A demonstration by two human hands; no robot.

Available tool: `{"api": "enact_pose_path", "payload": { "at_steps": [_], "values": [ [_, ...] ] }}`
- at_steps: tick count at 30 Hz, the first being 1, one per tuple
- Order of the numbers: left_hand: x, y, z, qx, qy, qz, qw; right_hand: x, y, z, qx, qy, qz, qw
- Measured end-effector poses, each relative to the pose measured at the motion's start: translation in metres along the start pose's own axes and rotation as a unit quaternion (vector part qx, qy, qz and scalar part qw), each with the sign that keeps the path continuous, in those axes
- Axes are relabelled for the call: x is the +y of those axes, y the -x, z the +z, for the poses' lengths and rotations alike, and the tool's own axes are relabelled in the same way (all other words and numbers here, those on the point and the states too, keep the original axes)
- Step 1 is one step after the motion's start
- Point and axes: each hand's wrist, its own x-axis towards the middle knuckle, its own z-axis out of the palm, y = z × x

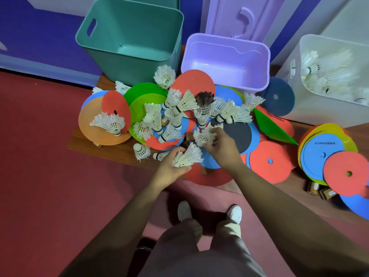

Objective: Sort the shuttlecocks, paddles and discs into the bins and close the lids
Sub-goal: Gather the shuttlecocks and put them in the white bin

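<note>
A pile of coloured flat discs [268, 162] and white shuttlecocks [108, 122] covers a low wooden board. My left hand [169, 168] grips a bunch of white shuttlecocks [188, 155] at the pile's near edge. My right hand [221, 144] closes its fingers round another white shuttlecock [202, 135] just beyond. One dark-feathered shuttlecock [203, 104] stands in the middle. Behind the pile stand an open teal bin [129, 37], an open lilac bin [225, 60] and a white bin [329, 76] holding several shuttlecocks. Brown paddle handles [317, 189] poke out under discs at right.
A lilac lid [239, 15] leans against the wall behind the lilac bin. A second stack of discs [323, 154] lies at the right. My feet [184, 210] stand on red floor just in front of the board.
</note>
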Motion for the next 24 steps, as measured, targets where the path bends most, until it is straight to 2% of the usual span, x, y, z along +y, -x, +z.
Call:
{"api": "enact_pose_path", "payload": {
  "at_steps": [3, 5, 11, 14, 19, 20, 22, 23, 24],
  "values": [
    [0.004, 0.002, -0.002, 0.002, 0.016, -0.002, 1.000, 0.002, 0.003, -0.014, 0.035, -0.121, 0.065, 0.990],
    [0.006, 0.003, -0.003, -0.006, 0.027, 0.007, 1.000, 0.000, 0.008, -0.021, 0.014, -0.195, 0.089, 0.977],
    [0.021, 0.000, 0.002, -0.048, 0.074, 0.034, 0.996, -0.007, 0.023, -0.010, -0.097, -0.164, 0.076, 0.979],
    [0.028, 0.001, 0.002, -0.041, 0.095, 0.041, 0.994, -0.007, 0.022, -0.010, -0.115, -0.149, 0.073, 0.979],
    [0.025, -0.001, 0.000, -0.055, 0.102, 0.039, 0.992, -0.011, 0.016, -0.025, -0.186, -0.112, 0.015, 0.976],
    [0.024, -0.002, 0.000, -0.052, 0.105, 0.035, 0.993, -0.012, 0.012, -0.027, -0.172, -0.105, 0.006, 0.979],
    [0.024, -0.003, 0.001, -0.041, 0.119, 0.030, 0.992, -0.010, 0.000, -0.029, -0.073, -0.078, -0.002, 0.994],
    [0.025, -0.003, 0.002, -0.034, 0.135, 0.027, 0.990, -0.005, -0.007, -0.028, -0.024, -0.046, -0.012, 0.999],
    [0.025, -0.002, 0.002, -0.025, 0.149, 0.028, 0.988, -0.003, -0.013, -0.028, -0.012, -0.002, -0.028, 1.000]
  ]
}}
